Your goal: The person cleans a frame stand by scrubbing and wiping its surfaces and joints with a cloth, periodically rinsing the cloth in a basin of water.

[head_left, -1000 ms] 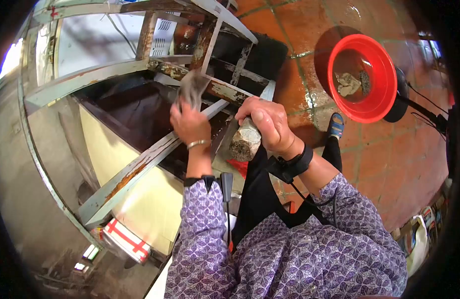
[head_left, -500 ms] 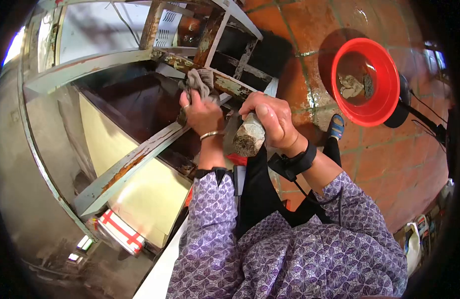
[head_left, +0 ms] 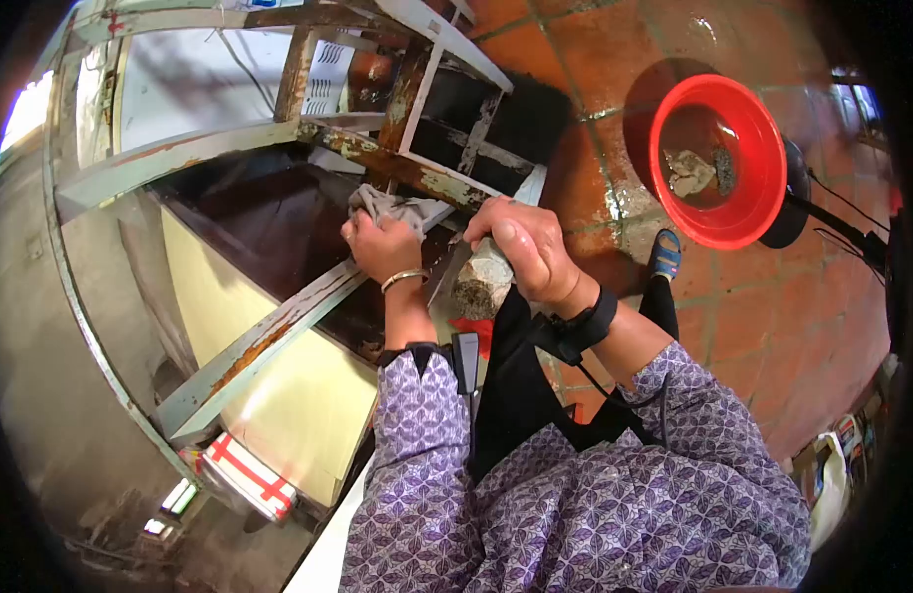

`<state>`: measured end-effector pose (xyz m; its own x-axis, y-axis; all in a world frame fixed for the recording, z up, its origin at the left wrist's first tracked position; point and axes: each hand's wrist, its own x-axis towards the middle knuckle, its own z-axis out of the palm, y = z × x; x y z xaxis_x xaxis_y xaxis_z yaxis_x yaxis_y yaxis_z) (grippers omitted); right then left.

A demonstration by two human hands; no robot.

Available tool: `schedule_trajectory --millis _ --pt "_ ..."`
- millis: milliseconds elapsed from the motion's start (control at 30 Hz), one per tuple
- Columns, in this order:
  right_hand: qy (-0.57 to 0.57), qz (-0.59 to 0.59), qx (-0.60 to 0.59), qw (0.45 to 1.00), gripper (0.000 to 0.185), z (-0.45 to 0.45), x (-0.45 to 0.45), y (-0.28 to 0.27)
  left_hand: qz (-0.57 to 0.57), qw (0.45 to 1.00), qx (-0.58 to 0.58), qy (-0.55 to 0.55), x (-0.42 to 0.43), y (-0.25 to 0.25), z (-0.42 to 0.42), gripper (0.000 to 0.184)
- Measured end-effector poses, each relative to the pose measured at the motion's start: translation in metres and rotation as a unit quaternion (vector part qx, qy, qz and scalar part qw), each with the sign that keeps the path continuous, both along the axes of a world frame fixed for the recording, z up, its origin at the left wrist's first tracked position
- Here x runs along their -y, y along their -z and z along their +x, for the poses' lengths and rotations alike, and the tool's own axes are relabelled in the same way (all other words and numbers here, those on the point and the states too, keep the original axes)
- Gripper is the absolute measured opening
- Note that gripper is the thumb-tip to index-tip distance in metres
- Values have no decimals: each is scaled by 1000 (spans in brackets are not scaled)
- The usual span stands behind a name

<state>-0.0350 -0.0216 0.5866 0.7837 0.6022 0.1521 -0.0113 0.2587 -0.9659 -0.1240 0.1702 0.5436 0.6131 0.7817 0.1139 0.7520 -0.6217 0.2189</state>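
Note:
My left hand (head_left: 381, 245) is closed on a crumpled grey rag (head_left: 395, 208), pressed against a rail of a worn wooden frame (head_left: 362, 150). Flaking pale paint and bare brown wood show along the frame. Around a thick post (head_left: 484, 277) of this frame, close to its cut end facing me, my right hand (head_left: 527, 242) is wrapped. The rag partly hides the joint behind it, and the fingertips of my right hand are out of sight behind the post.
A red basin (head_left: 664, 203) holding water, a pale cloth (head_left: 690, 173) and a dark scrubber-like piece (head_left: 723, 170) stands on wet tiles at the right. A cream panel (head_left: 308, 415) and a red-and-white box (head_left: 247, 476) lie left. A sandalled foot (head_left: 666, 254) is near the basin.
My left hand has moved slightly down and left with the rag, off the upper rail toward the lower joint. My right hand stays on the post, with the view shifted a little.

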Motion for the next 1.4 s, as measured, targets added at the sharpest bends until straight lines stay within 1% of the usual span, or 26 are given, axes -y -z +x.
schedule_trajectory --millis 100,167,233,300,367,400,433,500,633,700,733,767,800,833,867,900,967,1000,1067,1100,1200,1233,1267,1300,1367,1400 --pt "-1 -4 3 1000 32 0 -2 1 -55 998 -21 25 -2 -13 3 27" --pt "-12 -2 6 1000 33 2 0 1 -47 998 10 52 8 -18 25 30" --pt "-11 -1 -7 1000 34 2 -1 0 -17 990 71 121 26 -18 55 33" --pt "-5 -2 5 1000 34 2 -1 0 -33 991 85 100 20 -17 73 35" --pt "7 8 4 1000 33 1 -2 3 -135 977 140 90 4 -27 86 35" --pt "1 11 3 1000 33 1 -2 4 -121 967 193 114 -4 -27 99 35" --pt "-6 14 2 1000 32 1 -1 4 -194 951 220 100 -14 -31 118 36" --pt "-5 5 0 1000 32 3 0 1 -326 848 403 109 -9 -46 161 36" --pt "26 -5 9 1000 31 4 1 -3 -300 850 409 139 3 -49 197 38" --pt "0 26 15 1000 29 5 1 1 -237 958 150 58 1 -46 196 38" --pt "-10 6 38 999 32 5 2 4 -68 986 20 153 -18 -7 190 39" --pt "-7 8 35 999 32 1 1 3 34 963 103 247 -17 -4 186 42" --pt "0 17 45 999 32 3 0 3 -107 969 115 192 -26 -7 187 41" --pt "8 25 51 998 31 5 0 4 -248 952 121 134 -27 -25 186 41" --pt "14 17 59 998 30 5 1 3 -289 939 170 82 -26 -36 184 39" --pt "19 20 57 998 30 6 1 5 -415 841 344 57 -1 -68 183 41" --pt "28 35 55 998 25 2 -1 8 -468 718 500 123 16 -102 187 42" --pt "25 36 56 997 24 3 -1 8 -465 720 499 128 18 -101 192 42" --pt "19 34 56 998 24 3 1 6 -229 843 463 150 18 -86 205 45" --pt "13 26 56 998 23 5 1 6 -224 820 486 202 14 -72 210 52" --pt "33 38 50 997 23 2 -1 9 -212 850 443 189 6 -39 212 54" --pt "34 35 60 997 23 1 -1 10 -209 916 317 127 6 -31 210 53" --pt "39 40 59 997 23 1 0 8 -199 961 184 62 3 -21 205 52" --pt "41 43 59 996 23 -2 -3 7 -80 980 112 142 -4 3 198 49" --pt "31 48 39 998 24 -1 -1 9 -206 947 172 174 -9 -10 197 47" --pt "31 44 45 997 24 -1 0 9 -198 932 227 202 -10 -15 194 41"
